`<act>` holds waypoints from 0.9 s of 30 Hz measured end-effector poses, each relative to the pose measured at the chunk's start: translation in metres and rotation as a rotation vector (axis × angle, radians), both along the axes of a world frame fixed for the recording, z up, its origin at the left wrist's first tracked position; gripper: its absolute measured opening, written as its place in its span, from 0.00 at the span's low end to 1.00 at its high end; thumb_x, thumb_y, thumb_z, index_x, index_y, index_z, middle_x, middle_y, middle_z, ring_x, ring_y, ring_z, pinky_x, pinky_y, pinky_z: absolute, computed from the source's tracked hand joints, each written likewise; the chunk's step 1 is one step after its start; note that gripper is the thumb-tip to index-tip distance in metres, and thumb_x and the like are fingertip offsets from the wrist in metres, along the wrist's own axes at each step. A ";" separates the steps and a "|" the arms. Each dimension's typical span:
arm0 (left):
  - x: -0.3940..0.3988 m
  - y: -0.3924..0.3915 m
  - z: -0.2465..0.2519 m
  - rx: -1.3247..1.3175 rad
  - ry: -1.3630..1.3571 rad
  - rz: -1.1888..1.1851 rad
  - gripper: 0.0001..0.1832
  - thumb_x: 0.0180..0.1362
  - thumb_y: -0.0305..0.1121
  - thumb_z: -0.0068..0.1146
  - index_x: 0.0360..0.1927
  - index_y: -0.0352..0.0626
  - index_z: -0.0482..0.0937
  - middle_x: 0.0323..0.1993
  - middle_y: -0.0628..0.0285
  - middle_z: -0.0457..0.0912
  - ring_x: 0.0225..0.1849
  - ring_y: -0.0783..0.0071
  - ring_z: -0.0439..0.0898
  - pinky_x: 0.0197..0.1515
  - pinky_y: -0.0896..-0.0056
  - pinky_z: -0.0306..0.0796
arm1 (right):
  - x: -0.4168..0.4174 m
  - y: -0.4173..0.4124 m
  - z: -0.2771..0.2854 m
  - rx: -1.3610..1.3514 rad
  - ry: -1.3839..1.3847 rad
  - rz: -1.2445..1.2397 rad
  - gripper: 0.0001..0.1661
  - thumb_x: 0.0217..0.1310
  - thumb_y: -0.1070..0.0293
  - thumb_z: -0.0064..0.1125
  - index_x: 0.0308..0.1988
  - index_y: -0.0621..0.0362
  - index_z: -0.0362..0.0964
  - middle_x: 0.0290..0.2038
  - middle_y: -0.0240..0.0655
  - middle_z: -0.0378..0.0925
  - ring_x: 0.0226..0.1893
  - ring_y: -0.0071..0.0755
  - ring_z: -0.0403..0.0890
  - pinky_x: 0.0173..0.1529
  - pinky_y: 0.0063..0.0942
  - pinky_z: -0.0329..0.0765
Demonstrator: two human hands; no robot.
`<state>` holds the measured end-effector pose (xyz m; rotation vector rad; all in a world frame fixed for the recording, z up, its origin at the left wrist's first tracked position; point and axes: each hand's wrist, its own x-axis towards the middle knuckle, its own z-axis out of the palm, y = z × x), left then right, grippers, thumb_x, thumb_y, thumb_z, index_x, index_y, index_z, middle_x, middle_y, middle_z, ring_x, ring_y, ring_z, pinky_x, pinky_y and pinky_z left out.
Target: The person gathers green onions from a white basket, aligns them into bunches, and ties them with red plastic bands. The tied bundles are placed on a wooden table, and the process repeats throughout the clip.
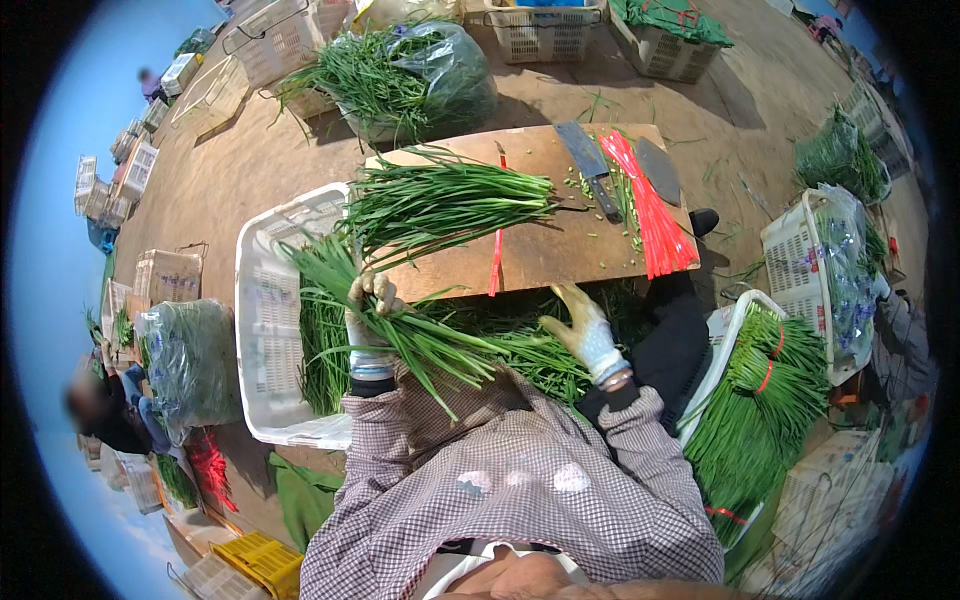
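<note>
My left hand (373,300), in a soiled work glove, is closed around a loose bunch of green garlic chives (420,337) above a white plastic crate (255,330). My right hand (581,326), also gloved, has its fingers apart by the near edge of a wooden board (450,277), over more loose chives (551,367). On the board lies a larger pile of chives (457,195), with a red tie strip (496,262) passing beneath it. To its right are a cleaver (585,157), a bundle of red tie strips (649,210), a dark flat blade-like piece (658,171) and small cut stem ends.
A crate of chive bunches bound with red ties (757,405) stands at my right. Beyond the board is a plastic-lined crate heaped with chives (390,82). Other crates (544,34) stand around. One person (124,412) sits at far left; another's sleeve (900,337) shows at far right.
</note>
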<state>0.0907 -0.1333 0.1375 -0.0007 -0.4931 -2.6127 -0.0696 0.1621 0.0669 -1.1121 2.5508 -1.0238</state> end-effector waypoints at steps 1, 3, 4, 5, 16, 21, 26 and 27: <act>-0.003 0.006 -0.002 -0.017 0.014 0.001 0.11 0.67 0.40 0.48 0.35 0.44 0.68 0.30 0.64 0.69 0.25 0.79 0.66 0.29 0.75 0.64 | -0.001 -0.022 0.018 -0.262 -0.128 0.057 0.42 0.53 0.48 0.65 0.63 0.54 0.62 0.63 0.44 0.65 0.63 0.48 0.65 0.68 0.41 0.60; -0.009 0.008 -0.011 -0.073 0.049 -0.079 0.12 0.66 0.40 0.51 0.35 0.43 0.69 0.31 0.63 0.70 0.25 0.79 0.66 0.30 0.76 0.63 | 0.006 -0.067 0.046 -0.455 -0.107 0.283 0.44 0.53 0.50 0.66 0.65 0.54 0.59 0.63 0.44 0.65 0.65 0.47 0.63 0.70 0.39 0.57; -0.017 0.016 -0.006 -0.099 0.041 -0.102 0.12 0.65 0.41 0.52 0.36 0.43 0.69 0.31 0.64 0.69 0.25 0.79 0.66 0.29 0.77 0.63 | 0.011 -0.082 0.047 -0.459 -0.102 0.364 0.40 0.54 0.51 0.65 0.63 0.55 0.62 0.62 0.45 0.66 0.64 0.47 0.65 0.68 0.38 0.61; -0.021 0.016 -0.010 -0.073 0.013 -0.148 0.11 0.66 0.39 0.51 0.37 0.43 0.67 0.32 0.65 0.66 0.25 0.80 0.63 0.28 0.76 0.60 | 0.015 -0.094 0.045 -0.464 -0.098 0.454 0.37 0.55 0.52 0.65 0.60 0.55 0.65 0.60 0.46 0.68 0.62 0.47 0.67 0.65 0.38 0.64; 0.005 -0.038 -0.021 -0.076 0.463 -0.057 0.13 0.70 0.37 0.36 0.30 0.43 0.65 0.26 0.64 0.72 0.15 0.84 0.66 0.24 0.77 0.63 | 0.018 -0.003 -0.005 0.397 -0.133 0.244 0.19 0.62 0.52 0.55 0.43 0.55 0.79 0.42 0.42 0.81 0.45 0.46 0.81 0.48 0.36 0.76; -0.014 -0.028 -0.020 -0.121 0.583 -0.128 0.14 0.70 0.37 0.34 0.30 0.43 0.65 0.25 0.63 0.71 0.13 0.84 0.67 0.22 0.79 0.65 | 0.058 -0.047 0.056 -0.381 -0.727 0.265 0.19 0.58 0.57 0.63 0.42 0.61 0.78 0.37 0.42 0.80 0.39 0.43 0.81 0.46 0.36 0.77; -0.015 -0.023 -0.011 -0.114 0.603 -0.118 0.14 0.70 0.36 0.34 0.29 0.43 0.65 0.26 0.60 0.73 0.17 0.80 0.71 0.24 0.77 0.67 | 0.058 -0.054 0.049 -0.411 -0.081 0.196 0.08 0.53 0.69 0.63 0.35 0.59 0.76 0.28 0.39 0.77 0.30 0.47 0.78 0.35 0.39 0.74; -0.007 -0.023 -0.009 -0.123 0.607 -0.117 0.14 0.70 0.36 0.34 0.29 0.43 0.65 0.26 0.60 0.73 0.17 0.80 0.71 0.24 0.77 0.67 | 0.059 -0.051 0.050 -0.420 -0.095 0.151 0.08 0.54 0.70 0.64 0.35 0.59 0.75 0.28 0.39 0.77 0.30 0.47 0.78 0.34 0.38 0.74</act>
